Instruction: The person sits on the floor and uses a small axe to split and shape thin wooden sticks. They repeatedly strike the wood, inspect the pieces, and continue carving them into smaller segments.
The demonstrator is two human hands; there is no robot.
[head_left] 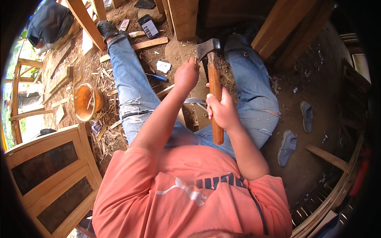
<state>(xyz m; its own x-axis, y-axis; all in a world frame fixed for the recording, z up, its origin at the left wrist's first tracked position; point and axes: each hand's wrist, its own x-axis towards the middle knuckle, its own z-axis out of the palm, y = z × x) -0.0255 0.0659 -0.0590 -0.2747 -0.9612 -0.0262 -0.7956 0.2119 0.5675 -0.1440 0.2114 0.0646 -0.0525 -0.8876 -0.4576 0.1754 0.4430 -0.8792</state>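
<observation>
1 hatchet [214,79]: dark metal head, wooden haft; held btwn the knees, head away from wearer, blade side to the left.
1 R hand [223,110]: wrapped round haft, approx. mid-length.
1 L hand [187,75]: just below blade, fingers curled in; can't tell if anything is pinched.
1 plank [198,104]: under the hands, btwn the legs.
1 pr. jeans [137,75]: blue, ripped at knees, legs apart.
1 hand tool [158,77]: blue handle, on ground by L leg.
1 crumpled paper [163,66]: white, nr. same tool.
1 phone [148,26]: screen lit, beyond paper.
1 bucket [100,105]: orangey, tilted, stick inside; left of L leg.
Qty. shavings [104,146]: round bucket.
1 panelled wooden frame [53,184]: lower left, dark panels.
2 shoes [286,148]: grey, on floor, far right.
</observation>
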